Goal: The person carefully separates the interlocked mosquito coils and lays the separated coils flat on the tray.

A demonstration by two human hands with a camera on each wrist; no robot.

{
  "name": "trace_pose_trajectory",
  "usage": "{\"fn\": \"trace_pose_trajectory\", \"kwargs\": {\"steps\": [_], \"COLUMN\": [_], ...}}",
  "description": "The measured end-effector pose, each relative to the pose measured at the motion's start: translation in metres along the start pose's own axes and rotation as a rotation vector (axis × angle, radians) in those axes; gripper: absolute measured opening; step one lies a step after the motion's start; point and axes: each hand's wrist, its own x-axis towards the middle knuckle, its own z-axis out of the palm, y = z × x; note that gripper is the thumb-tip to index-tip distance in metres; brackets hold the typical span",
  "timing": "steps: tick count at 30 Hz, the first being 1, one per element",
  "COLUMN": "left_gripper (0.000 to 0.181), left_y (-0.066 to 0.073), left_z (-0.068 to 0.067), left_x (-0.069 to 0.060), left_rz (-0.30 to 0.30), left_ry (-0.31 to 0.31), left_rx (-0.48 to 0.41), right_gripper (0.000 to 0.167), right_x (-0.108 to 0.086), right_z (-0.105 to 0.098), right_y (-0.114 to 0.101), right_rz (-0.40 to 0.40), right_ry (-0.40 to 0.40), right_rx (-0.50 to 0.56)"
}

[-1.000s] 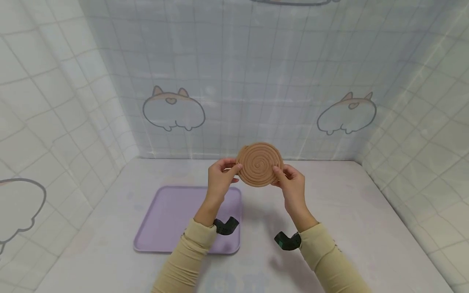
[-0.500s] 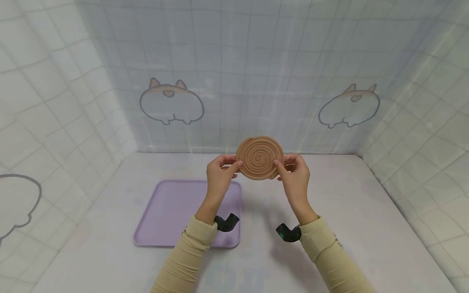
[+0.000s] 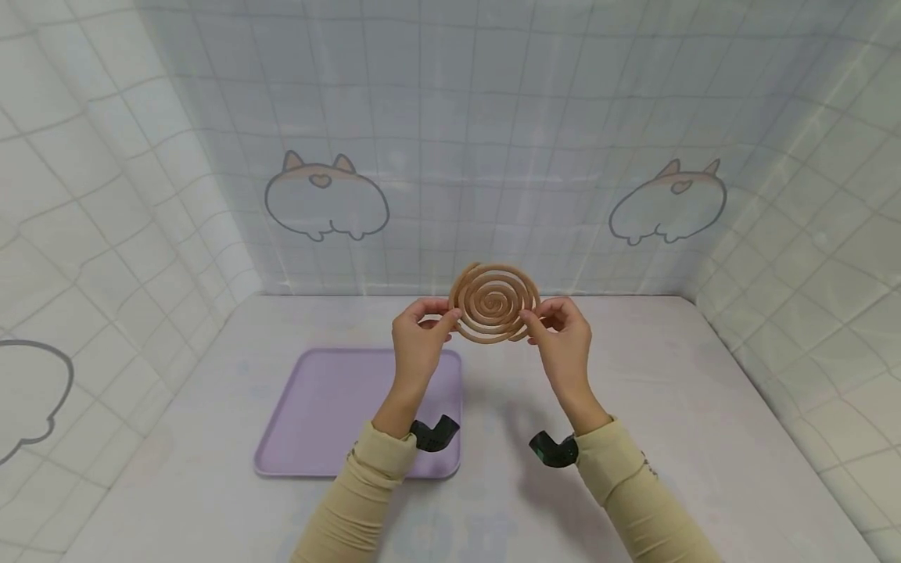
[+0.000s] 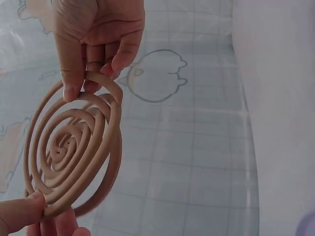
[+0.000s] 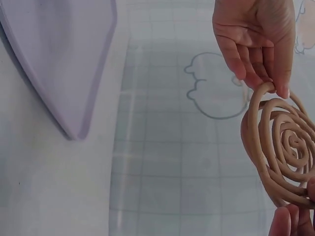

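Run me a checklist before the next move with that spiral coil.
1. Left hand has its side of the spiral coil: ok, it pinches the edge.
2. Right hand has the opposite side: ok, it pinches the edge there too.
3. Coil lifted off the table: ok, it is held up in the air.
4. Coil's turns packed tight together: not ok, gaps show between them in all three views.
5. Tray lying flat on the table: ok, it sits to the left of the coil in the head view.
6. How stiff the coil is: cannot tell from these pictures.
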Motion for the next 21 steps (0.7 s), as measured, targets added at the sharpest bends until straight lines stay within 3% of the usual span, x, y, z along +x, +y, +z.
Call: {"fn": "trace_pose_trajectory", "kwargs": {"steps": [6, 12, 21], "left_gripper": [0.023, 0.021, 0.018], "left_y": [0.001, -0.001, 0.0], "left_z": [0.001, 0.002, 0.005], "left_x": [0.001, 0.003, 0.002], "left_rz": [-0.01, -0.06, -0.024], "left_ry": [0.017, 0.016, 0.025], "left_rx": [0.009, -0.061, -0.105], "right_gripper": [0.018, 0.02, 0.02], "right_x": [-0.001, -0.003, -0.004], "right_z": [0.002, 0.003, 0.008], "right_y": [-0.001, -0.002, -0.019], "right_rz": [0.019, 0.005, 0.092], "right_ry": [-0.023, -0.072, -0.195], "right_rx": [0.058, 0.076, -0.097]}}
